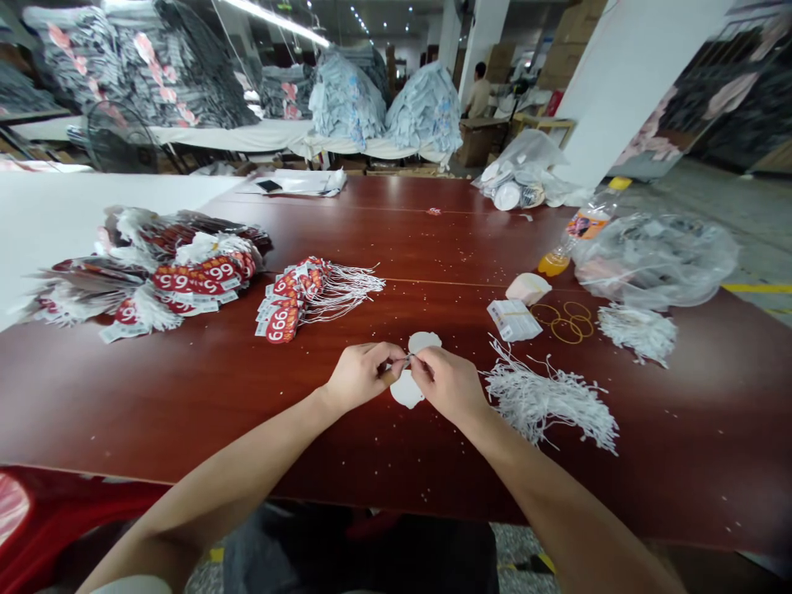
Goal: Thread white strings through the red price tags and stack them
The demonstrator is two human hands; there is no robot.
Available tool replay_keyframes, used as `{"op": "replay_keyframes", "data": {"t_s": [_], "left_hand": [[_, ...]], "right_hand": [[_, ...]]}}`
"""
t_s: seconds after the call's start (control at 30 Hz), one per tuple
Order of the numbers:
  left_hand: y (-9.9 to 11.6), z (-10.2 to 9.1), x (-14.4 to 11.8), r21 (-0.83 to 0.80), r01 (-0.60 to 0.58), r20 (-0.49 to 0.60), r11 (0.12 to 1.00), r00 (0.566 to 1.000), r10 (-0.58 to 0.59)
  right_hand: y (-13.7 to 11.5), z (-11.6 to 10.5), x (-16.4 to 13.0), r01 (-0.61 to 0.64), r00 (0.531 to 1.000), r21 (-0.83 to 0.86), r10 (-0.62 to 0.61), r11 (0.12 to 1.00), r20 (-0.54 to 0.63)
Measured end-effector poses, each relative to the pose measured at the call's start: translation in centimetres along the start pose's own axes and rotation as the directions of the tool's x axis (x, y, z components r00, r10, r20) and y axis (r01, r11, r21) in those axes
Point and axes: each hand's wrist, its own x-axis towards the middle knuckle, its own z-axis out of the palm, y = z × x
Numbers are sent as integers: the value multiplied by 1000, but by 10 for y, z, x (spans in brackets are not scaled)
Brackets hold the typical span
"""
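Left hand (362, 373): pinched shut on the white tag (407, 388) at the middle of the table (186, 396), fingertips meeting the other hand's.
Right hand (446, 381): clenched on the same tag's top edge, thumb and forefinger gripping a thin bit I can't make out.
White tag: between both hands, lower part resting on the table; another white piece (424, 340) at 12 o'clock.
Loose strings (550, 400): at 3 o'clock, just beside the right wrist.
Strung red tags (297, 295): at 11 o'clock; bigger piles (154, 268) at 10 o'clock.
Rubber bands (566, 322): at 2 o'clock, bottle (575, 235) beyond.
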Motion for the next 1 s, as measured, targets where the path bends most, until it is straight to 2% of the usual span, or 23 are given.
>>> {"op": "replay_keyframes", "data": {"t_s": [0.07,0.13,0.2,0.27,0.37,0.43,0.5,0.57,0.63,0.7,0.77,0.83,0.87,0.9,0.93,0.97,1.0], "left_hand": [[-1,-1,-1,-39,-26,17,999,1000,26],[0,-2,-1,-77,-64,30,995,997,67],[3,-2,-2,-67,-118,57,991,991,122],[7,1,-2,2,-186,131,983,974,184],[10,9,-5,75,-282,303,957,920,248],[10,15,-9,78,-305,361,949,896,258],[11,20,-11,93,-299,343,950,905,252],[14,15,-9,106,-295,284,950,924,255],[15,-3,-5,101,-255,199,962,952,232],[9,-37,-2,99,-162,128,982,981,148],[-10,-81,-6,123,-29,107,992,994,16],[-41,-124,-15,186,105,131,977,983,-131],[-59,-141,-21,250,176,114,952,971,-209],[-77,-154,-26,325,239,93,915,955,-282],[-94,-161,-31,403,306,46,862,935,-353],[-109,-163,-34,469,390,-44,792,906,-420],[-121,-159,-37,505,476,-142,720,868,-475]], "right_hand": [[4,-5,3,-59,998,58,58,997,21],[8,-14,6,-93,992,235,69,968,107],[12,-26,8,-125,973,441,23,889,228],[16,-40,6,-186,957,580,14,793,288],[21,-56,-3,-285,950,717,88,636,299],[24,-61,-10,-319,945,781,112,537,309],[26,-65,-12,-303,953,836,139,458,270],[28,-69,-7,-248,961,886,213,391,175],[27,-72,6,-195,947,917,309,348,84],[20,-68,23,-215,917,928,389,304,86],[6,-53,40,-300,891,929,410,217,192],[-16,-23,58,-397,877,907,348,138,331],[-28,-4,68,-438,878,889,277,132,391],[-41,16,78,-461,880,873,209,160,426],[-54,36,89,-453,890,860,165,235,424],[-64,55,101,-421,906,831,137,363,400],[-73,71,112,-362,926,759,117,541,358]]}}
